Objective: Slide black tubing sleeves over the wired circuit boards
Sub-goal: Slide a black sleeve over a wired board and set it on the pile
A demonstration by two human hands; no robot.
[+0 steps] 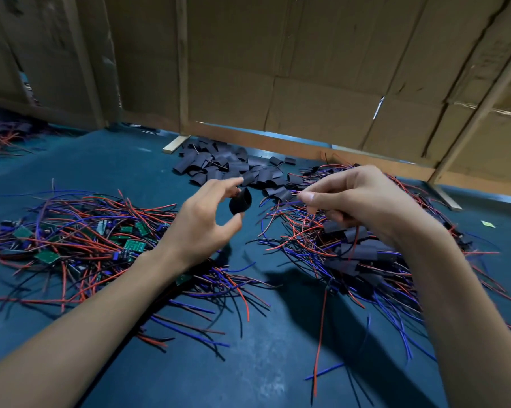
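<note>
Sleeve [240, 201] between hands, wires [289, 203] pinched.

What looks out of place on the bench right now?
Little stands out. A small yellow-green scrap lies alone on the blue table at the right. The left hand holds a black sleeve, apparently normally.

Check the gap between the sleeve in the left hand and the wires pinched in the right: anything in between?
Nothing visible. The left hand holds the black sleeve between fingertips and thumb; the right hand pinches the wire ends just beside it. Only open air over the blue mat separates them; the wire piles lie lower.
</note>
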